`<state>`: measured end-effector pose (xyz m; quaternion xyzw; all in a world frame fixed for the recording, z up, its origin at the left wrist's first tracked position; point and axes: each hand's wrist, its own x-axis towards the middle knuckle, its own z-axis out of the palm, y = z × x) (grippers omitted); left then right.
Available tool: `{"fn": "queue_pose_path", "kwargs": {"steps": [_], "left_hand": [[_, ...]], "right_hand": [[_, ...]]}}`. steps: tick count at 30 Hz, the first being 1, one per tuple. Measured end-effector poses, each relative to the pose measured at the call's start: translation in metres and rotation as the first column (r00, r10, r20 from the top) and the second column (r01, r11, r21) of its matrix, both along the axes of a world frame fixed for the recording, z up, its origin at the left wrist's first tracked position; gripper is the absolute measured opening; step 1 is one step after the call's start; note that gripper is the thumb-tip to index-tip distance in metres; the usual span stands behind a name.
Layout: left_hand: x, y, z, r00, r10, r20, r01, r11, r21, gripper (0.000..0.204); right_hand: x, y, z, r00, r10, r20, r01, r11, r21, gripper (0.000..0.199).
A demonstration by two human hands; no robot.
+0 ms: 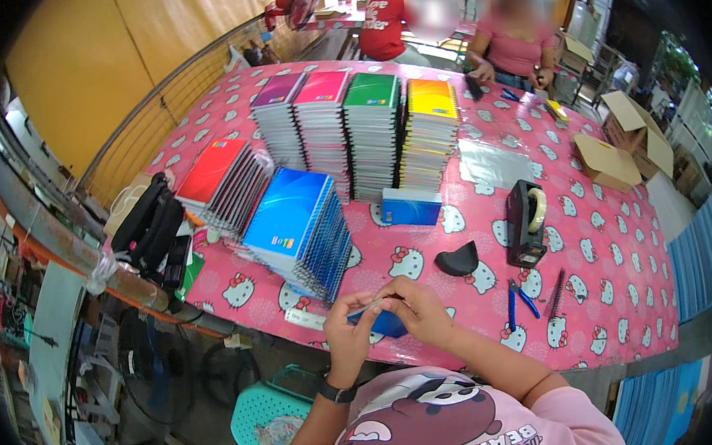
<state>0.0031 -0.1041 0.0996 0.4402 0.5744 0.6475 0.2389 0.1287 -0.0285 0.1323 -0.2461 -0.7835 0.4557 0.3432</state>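
Observation:
At the table's near edge my left hand (347, 329) and my right hand (423, 316) meet, fingertips pinched together around the edge of a small blue notebook (388, 326). My fingers cover much of it, so its coil is hard to see. Just beyond my left hand rises a tall stack of blue spiral notebooks (292, 219). A blue booklet (410, 208) lies farther off, in front of the yellow stack. To the right of my right hand are blue-handled pliers (521, 303) and a loose black spiral coil (556, 294).
Red (215, 173), purple (279, 95), pink (321, 91), green (372, 91) and yellow (432, 99) notebook stacks fill the table's left and middle. A tape dispenser (525, 224) and black curved piece (458, 259) stand right. A person (517, 42) works opposite; cardboard boxes (618, 156) sit at the right.

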Motion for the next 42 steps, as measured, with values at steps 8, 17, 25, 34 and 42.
{"fn": "queue_pose_path", "kwargs": {"steps": [8,17,25,34,42], "left_hand": [[-0.012,-0.01,0.009,0.969,-0.144,0.199,0.123,0.986,0.112,0.041],[-0.064,-0.01,0.071,0.983,0.065,0.169,-0.099,0.974,0.204,0.038],[-0.15,0.049,0.078,0.466,0.598,-0.652,-0.493,0.788,0.369,0.017],[-0.133,0.073,0.065,0.927,0.308,0.215,-0.353,0.91,0.217,0.042],[-0.125,0.077,0.055,0.921,0.32,0.221,-0.384,0.839,0.386,0.04]], "right_hand": [[-0.003,0.005,0.026,0.982,0.163,0.094,-0.168,0.985,0.044,0.015],[-0.057,0.045,0.1,0.901,-0.001,-0.433,-0.031,0.997,-0.068,0.015],[-0.15,0.124,0.05,0.936,-0.233,-0.263,0.322,0.867,0.381,0.015],[-0.165,0.125,0.025,0.767,-0.055,-0.639,-0.077,0.981,-0.177,0.027],[-0.159,0.113,0.018,0.799,-0.122,-0.589,0.041,0.988,-0.149,0.023]]}}
